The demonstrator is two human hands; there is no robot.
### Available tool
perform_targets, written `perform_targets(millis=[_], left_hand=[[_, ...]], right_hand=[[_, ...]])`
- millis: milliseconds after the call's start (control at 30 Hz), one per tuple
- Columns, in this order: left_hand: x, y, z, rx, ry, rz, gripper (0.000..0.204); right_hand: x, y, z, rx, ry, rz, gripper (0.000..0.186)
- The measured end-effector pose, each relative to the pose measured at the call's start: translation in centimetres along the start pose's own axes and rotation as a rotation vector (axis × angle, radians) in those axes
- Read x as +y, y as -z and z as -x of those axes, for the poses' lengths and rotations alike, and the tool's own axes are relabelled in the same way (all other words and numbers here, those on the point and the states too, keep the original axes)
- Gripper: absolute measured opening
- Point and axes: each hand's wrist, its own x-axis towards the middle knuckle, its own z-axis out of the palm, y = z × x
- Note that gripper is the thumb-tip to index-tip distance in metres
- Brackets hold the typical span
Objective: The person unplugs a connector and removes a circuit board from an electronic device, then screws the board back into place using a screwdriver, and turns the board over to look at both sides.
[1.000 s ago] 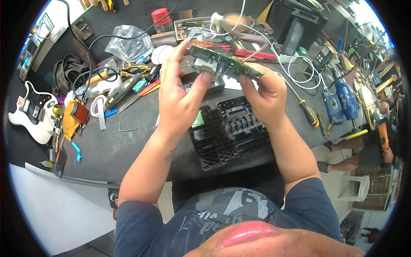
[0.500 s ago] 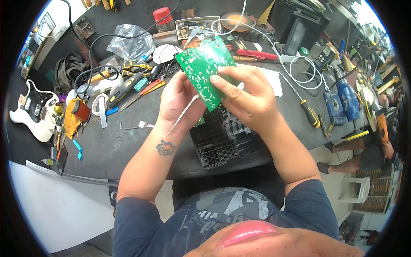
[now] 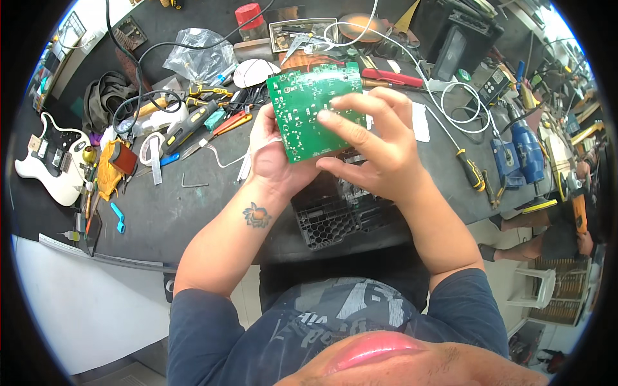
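A green circuit board (image 3: 302, 109) is held up above the bench, its solder-dotted face toward me. My left hand (image 3: 270, 157) grips it by the left side, with the fingers hidden behind it. Thin white wires (image 3: 225, 164) hang beside that hand and end in a small connector. In front of the board is my right hand (image 3: 385, 145), fingers spread. Its index fingertip is over the middle of the board, and its thumb is by the lower right corner. Below both hands lies a black plastic housing (image 3: 328, 226) with a honeycomb grid, partly hidden.
A hex key (image 3: 194, 185) and a blue plastic piece (image 3: 118, 217) lie to the left, near a white guitar body (image 3: 55, 167). Screwdriver (image 3: 471, 170), white cable (image 3: 438, 106) and blue power tool (image 3: 526, 151) are on the right. Another person's hand (image 3: 584, 243) shows at the far right.
The board has turned to face me more squarely. My right fingers have spread away from its edge. The wires and connector have swung up and left of my left wrist.
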Motion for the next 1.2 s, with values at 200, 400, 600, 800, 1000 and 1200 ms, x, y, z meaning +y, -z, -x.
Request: perform_targets(millis=[200,400,600,800,1000,1200], left_hand=[[-0.8,-1.7,0.0,0.186,0.049,-0.068,0.072],[-1.1,-0.3,0.2,0.107,0.024,-0.082,0.072],[-1.0,1.2,0.2,0.012,0.024,-0.092,0.071],[-0.8,1.4,0.2,-0.038,0.032,0.006,0.066],[-0.5,0.7,0.4,-0.034,0.068,0.013,0.061],[-0.4,1.2,0.2,-0.042,0.084,0.030,0.059]], right_hand=[[-0.2,0.9,-0.7,-0.079,-0.124,0.014,0.090],[-0.1,0.3,-0.3,-0.100,-0.133,0.009,0.097],[0.2,-0.2,-0.2,-0.016,-0.114,-0.081,0.106],[0.4,-0.3,-0.1,0.032,-0.082,-0.105,0.107],[0.0,0.2,-0.5,-0.022,-0.123,-0.081,0.101],[-0.1,0.6,-0.5,-0.034,-0.144,-0.079,0.098]])
